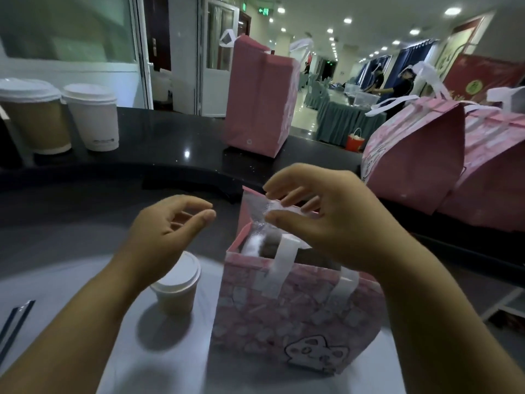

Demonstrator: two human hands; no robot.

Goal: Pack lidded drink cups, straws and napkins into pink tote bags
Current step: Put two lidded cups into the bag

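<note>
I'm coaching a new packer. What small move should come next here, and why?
Probably lower the left hand onto the lidded cup beside the open pink bag: that hand holds nothing and hovers above it, while the right hand pinches a white piece over the opening.

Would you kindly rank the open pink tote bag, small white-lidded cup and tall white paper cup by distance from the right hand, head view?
1. open pink tote bag: pinched by right hand.
2. small white-lidded cup: lower left.
3. tall white paper cup: far left counter.
</note>
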